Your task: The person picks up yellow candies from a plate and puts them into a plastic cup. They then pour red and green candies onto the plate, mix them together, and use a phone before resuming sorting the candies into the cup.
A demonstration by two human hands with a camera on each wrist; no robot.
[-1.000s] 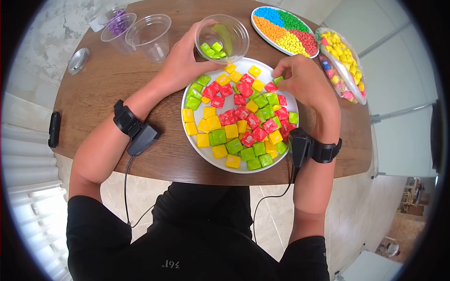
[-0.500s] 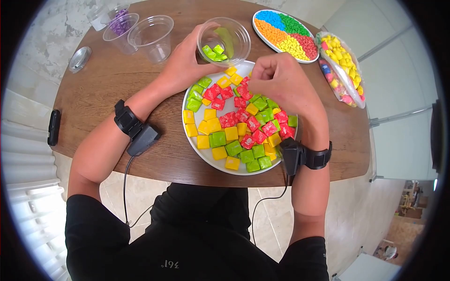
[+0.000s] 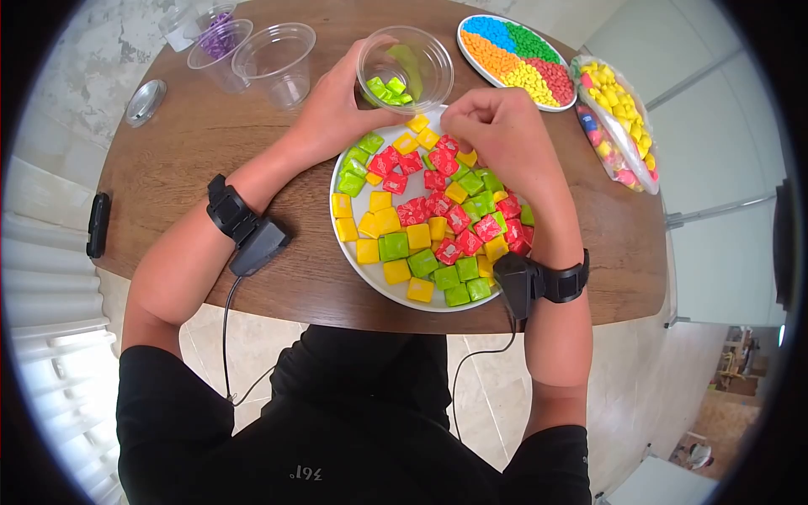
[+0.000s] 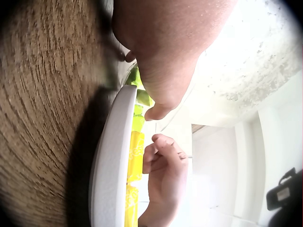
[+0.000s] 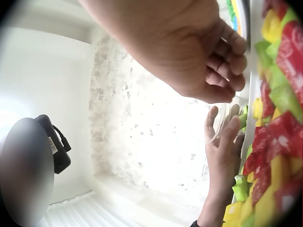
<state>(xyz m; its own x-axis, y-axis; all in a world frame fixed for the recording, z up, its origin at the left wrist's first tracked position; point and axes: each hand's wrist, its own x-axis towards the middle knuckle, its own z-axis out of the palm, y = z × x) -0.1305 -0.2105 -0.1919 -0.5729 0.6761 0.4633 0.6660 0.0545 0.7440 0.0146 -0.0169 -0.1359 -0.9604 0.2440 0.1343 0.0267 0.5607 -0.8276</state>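
My left hand (image 3: 337, 109) grips a clear plastic cup (image 3: 438, 69) that leans over the far rim of a white plate (image 3: 343, 271). Several green wrapped candies (image 3: 389, 91) lie inside the cup. Across the plate spread square wrapped candies in red (image 3: 412, 210), yellow (image 3: 418, 236) and green (image 3: 394, 247). My right hand (image 3: 509, 135) hovers above the plate's far side, its fingertips close to the cup's rim. In the right wrist view its fingers (image 5: 232, 61) are curled toward the thumb; I cannot tell whether a candy is hidden between them.
Beyond the left hand stand a clear cup (image 3: 276, 63) and another with purple pieces (image 3: 220, 40). A round lid (image 3: 146, 103) lies at the left. A plate of small colour-sorted pieces (image 3: 518, 63) and an opened bag of yellow and pink pieces (image 3: 619, 118) sit at the far right.
My right hand has moved left from a green candy at the plate's right side to beside the cup. My left hand still holds the cup in nearly the same place.
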